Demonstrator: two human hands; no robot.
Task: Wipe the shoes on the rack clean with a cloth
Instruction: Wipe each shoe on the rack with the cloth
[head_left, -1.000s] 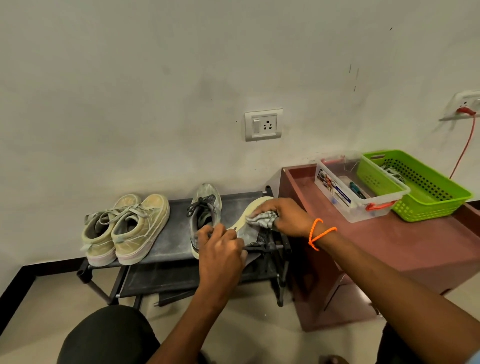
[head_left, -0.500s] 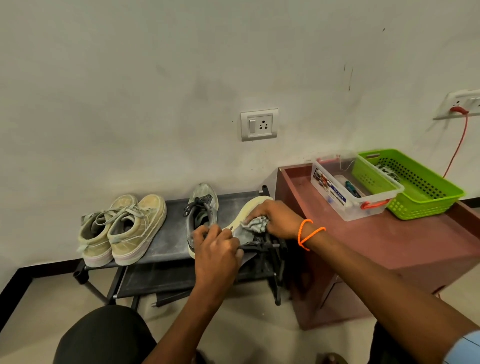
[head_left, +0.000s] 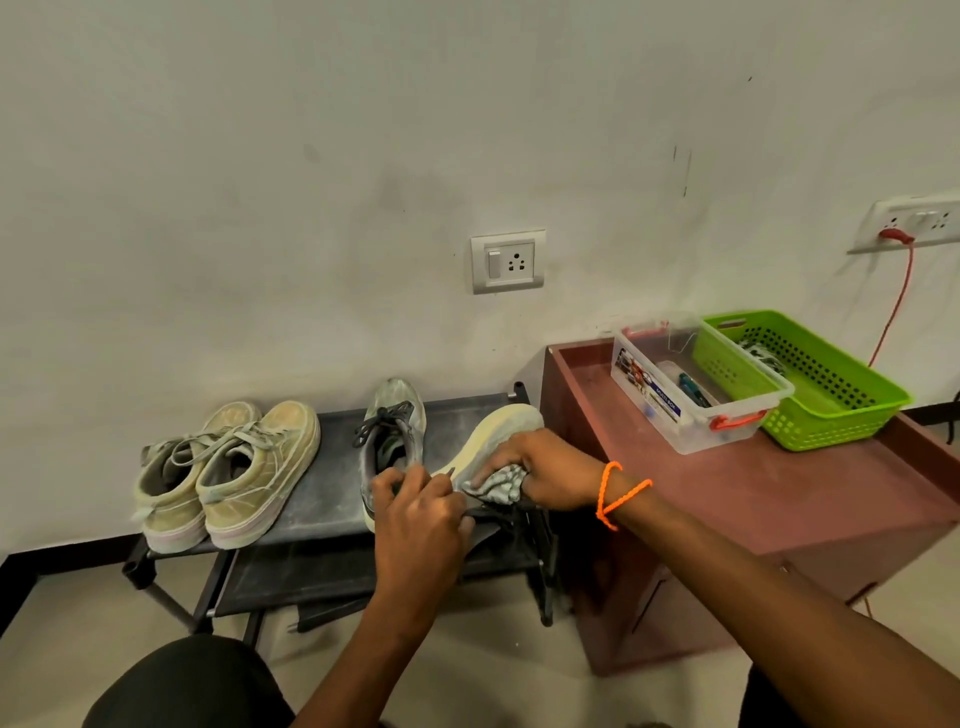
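A low black rack holds a pair of dusty beige sneakers on the left and a grey sneaker with black laces in the middle. A second grey sneaker is tipped on its side at the rack's right end, its pale sole facing me. My left hand grips that shoe's heel end. My right hand holds a crumpled grey cloth and presses it against the sole.
Right of the rack stands a maroon cabinet carrying a clear plastic box and a green basket. A wall socket sits above the rack. A red cable hangs from a second socket at far right. My knee is in the foreground.
My right hand with the cloth has slid a little along the sole, towards the heel. My left hand keeps its grip on the shoe.
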